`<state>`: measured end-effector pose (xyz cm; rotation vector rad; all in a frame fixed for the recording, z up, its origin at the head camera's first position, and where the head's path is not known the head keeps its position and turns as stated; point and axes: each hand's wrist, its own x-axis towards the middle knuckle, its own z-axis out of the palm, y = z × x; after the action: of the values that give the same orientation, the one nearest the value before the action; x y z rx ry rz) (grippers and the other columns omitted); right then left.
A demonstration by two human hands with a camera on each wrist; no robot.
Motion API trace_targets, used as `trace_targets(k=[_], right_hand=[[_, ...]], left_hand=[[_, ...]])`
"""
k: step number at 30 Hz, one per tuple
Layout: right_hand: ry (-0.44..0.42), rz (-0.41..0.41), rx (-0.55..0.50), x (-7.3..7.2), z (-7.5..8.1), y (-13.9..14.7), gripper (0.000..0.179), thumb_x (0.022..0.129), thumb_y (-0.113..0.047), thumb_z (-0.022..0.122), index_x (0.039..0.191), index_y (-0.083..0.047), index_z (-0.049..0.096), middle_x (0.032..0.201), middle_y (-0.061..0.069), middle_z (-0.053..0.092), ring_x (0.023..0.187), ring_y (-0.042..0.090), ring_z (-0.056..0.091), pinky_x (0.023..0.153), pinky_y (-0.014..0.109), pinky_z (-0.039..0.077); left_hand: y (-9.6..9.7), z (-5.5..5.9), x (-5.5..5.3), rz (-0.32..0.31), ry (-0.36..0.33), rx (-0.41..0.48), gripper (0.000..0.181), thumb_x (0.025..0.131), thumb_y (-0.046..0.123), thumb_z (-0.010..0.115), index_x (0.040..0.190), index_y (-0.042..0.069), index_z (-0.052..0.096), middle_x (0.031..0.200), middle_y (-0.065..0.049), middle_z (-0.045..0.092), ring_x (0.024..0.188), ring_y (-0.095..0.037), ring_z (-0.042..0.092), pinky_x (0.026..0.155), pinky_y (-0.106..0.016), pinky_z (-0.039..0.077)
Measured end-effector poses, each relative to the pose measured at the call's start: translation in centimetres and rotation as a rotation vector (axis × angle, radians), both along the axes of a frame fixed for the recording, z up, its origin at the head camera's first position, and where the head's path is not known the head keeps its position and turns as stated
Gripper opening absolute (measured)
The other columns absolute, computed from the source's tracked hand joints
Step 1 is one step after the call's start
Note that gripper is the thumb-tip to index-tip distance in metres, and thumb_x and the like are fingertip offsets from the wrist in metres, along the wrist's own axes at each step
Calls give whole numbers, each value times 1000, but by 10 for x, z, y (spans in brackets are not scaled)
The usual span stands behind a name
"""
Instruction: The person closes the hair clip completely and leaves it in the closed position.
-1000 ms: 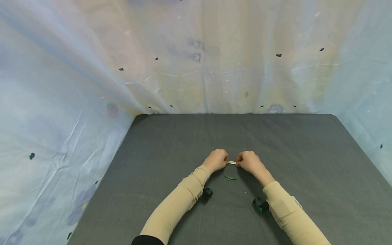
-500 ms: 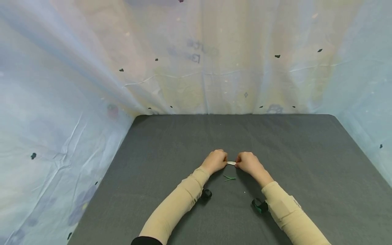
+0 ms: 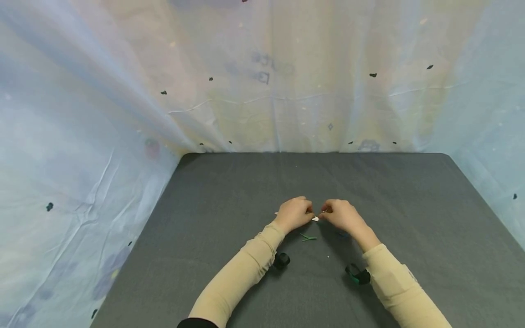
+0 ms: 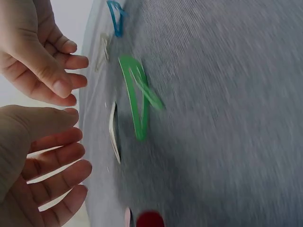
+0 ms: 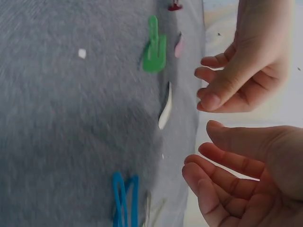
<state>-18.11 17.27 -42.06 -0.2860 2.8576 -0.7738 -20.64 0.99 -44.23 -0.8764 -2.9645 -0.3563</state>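
A white snap hair clip (image 3: 315, 219) lies on the dark cloth under my hands, seen nearly edge-on in the left wrist view. My left hand (image 3: 294, 214) is just left of it, fingers apart and holding nothing. My right hand (image 3: 343, 215) is just to its right, fingers loosely bent around nothing. Nearer to me lies a green snap hair clip (image 4: 134, 97), its inner tongue popped out of the frame. By my right hand are a blue clip (image 5: 125, 198) and a beige clip (image 5: 154, 208), both popped open. A pink clip (image 5: 178, 46) lies on the left side.
A small red thing (image 5: 175, 6) is beside the pink clip. A tiny white bit (image 5: 82, 53) lies nearer to me. Black round fittings hang at the left sleeve (image 3: 242, 273) and right sleeve (image 3: 398, 287). Pale patterned sheeting (image 3: 279, 91) walls the grey table (image 3: 229, 177) at back and sides.
Both hands were pinching the white clip between them; now they have let go and it lies on the cloth. Both have shifted slightly right, the right one more.
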Motion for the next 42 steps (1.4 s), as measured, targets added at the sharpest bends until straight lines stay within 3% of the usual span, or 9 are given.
trace_targets(k=[8, 18, 32, 42], right_hand=[[-31, -41, -20, 7, 6, 27, 26, 89, -19, 61, 106, 1, 63, 95, 17, 68, 77, 24, 64, 67, 39, 50], [-20, -86, -18, 11, -8, 64, 28, 88, -18, 62, 106, 4, 63, 99, 23, 67, 86, 34, 64, 72, 44, 50], [-22, -37, -61, 10, -28, 79, 17, 84, -16, 65, 95, -2, 66, 85, 11, 68, 73, 17, 60, 64, 34, 46], [53, 5, -59, 8, -38, 77, 7, 87, -12, 62, 87, -7, 67, 77, 4, 65, 67, 11, 54, 61, 30, 42]], left_hand=[[19, 3, 7, -6, -6, 1, 16, 86, 34, 65, 95, 21, 69, 85, 6, 62, 67, -4, 55, 56, -17, 41], [39, 0, 10, -18, -19, -11, 19, 86, 34, 65, 100, 21, 68, 90, 7, 64, 74, -4, 59, 60, -17, 43], [58, -8, 7, -42, -58, -63, 28, 86, 30, 65, 112, 20, 62, 106, 4, 64, 94, -11, 61, 78, -21, 48], [60, -12, 6, -14, -21, -109, 25, 85, 33, 66, 109, 26, 63, 104, 7, 64, 89, -13, 61, 72, -25, 49]])
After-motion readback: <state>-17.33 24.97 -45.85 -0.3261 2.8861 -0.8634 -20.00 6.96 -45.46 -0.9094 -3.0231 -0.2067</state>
